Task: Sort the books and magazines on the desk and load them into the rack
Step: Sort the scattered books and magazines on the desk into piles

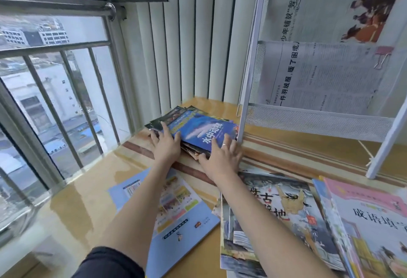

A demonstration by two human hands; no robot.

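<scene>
A stack of thin books topped by a blue book point(203, 133) lies at the far end of the desk, beside the left post of the white rack point(319, 121). My left hand point(166, 143) rests on the stack's left side with straight fingers. My right hand point(222, 154), a ring on one finger, lies with spread fingers on the stack's near right corner, next to the rack post. The rack's mesh shelves hold clipped newspapers point(319, 77).
A light blue booklet point(176, 218) lies under my left forearm. A grey illustrated book pile point(284, 211) and pink-topped books point(370, 222) lie at the near right. A window with railing point(55, 75) runs along the left; ribbed blinds point(187, 35) stand behind the desk.
</scene>
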